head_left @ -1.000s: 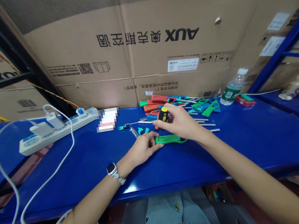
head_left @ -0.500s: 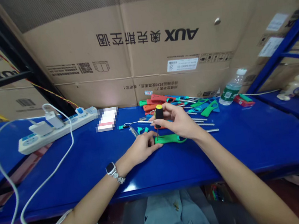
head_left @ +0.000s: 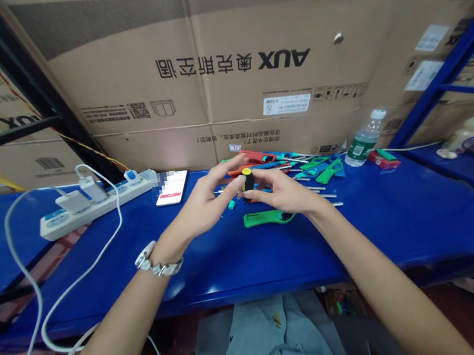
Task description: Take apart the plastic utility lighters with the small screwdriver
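A screwdriver (head_left: 248,185) with a black and yellow handle stands upright, its thin shaft meeting the left end of a green lighter body (head_left: 265,217) with a long metal tube. My right hand (head_left: 286,189) is closed around the handle from the right, thumb and fingertips on it. From the left, my left hand (head_left: 204,197) reaches over with its thumb at the handle and its index finger stretched out beyond it, apart from the thumb. The green lighter lies flat on the blue table (head_left: 251,265), and neither hand is on it.
Behind my hands lies a pile of lighters, among them a red one (head_left: 258,155) and a green one (head_left: 329,171). A water bottle (head_left: 364,144) stands at right by a red box (head_left: 383,160). To the left are a phone (head_left: 172,189) and a power strip (head_left: 102,208) with cables.
My left hand has let go of the green lighter's end and risen to the screwdriver handle. The right hand has kept its hold on the screwdriver. The view has shifted slightly.
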A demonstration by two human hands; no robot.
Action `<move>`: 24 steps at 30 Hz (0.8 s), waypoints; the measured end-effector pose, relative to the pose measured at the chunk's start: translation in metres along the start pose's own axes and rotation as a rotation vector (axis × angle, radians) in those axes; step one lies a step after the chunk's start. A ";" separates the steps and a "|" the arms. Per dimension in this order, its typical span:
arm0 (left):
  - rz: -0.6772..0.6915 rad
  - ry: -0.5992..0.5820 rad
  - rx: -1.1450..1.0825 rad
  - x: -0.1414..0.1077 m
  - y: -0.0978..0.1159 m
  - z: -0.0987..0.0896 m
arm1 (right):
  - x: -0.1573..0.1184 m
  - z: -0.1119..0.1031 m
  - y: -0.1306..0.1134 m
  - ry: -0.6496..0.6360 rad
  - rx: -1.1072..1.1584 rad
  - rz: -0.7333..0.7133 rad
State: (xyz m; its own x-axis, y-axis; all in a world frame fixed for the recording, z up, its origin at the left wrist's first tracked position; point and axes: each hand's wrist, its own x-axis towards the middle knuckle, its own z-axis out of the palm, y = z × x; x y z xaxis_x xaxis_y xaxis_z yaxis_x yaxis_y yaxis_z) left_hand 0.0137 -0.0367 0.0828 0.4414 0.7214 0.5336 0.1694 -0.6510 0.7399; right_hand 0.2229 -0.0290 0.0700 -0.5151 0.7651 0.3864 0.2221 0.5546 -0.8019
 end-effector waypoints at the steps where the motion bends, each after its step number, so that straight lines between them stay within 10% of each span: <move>1: 0.006 -0.050 -0.001 0.006 0.004 0.000 | 0.000 0.000 0.001 0.000 0.021 0.009; 7: 0.018 0.069 -0.016 0.023 -0.002 0.011 | -0.007 0.010 0.012 0.012 0.007 0.081; 16: 0.089 0.306 0.178 0.028 -0.009 0.021 | -0.014 0.045 0.027 0.407 0.072 0.129; 24: 0.012 -0.118 -0.013 0.017 0.004 0.007 | -0.019 0.028 0.021 0.185 -0.042 0.065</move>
State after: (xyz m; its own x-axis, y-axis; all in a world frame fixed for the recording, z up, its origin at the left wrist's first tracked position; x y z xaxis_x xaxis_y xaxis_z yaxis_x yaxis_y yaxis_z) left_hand 0.0275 -0.0289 0.0922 0.5444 0.6801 0.4910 0.1521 -0.6557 0.7395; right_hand 0.2148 -0.0410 0.0326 -0.3389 0.8447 0.4142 0.2862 0.5120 -0.8099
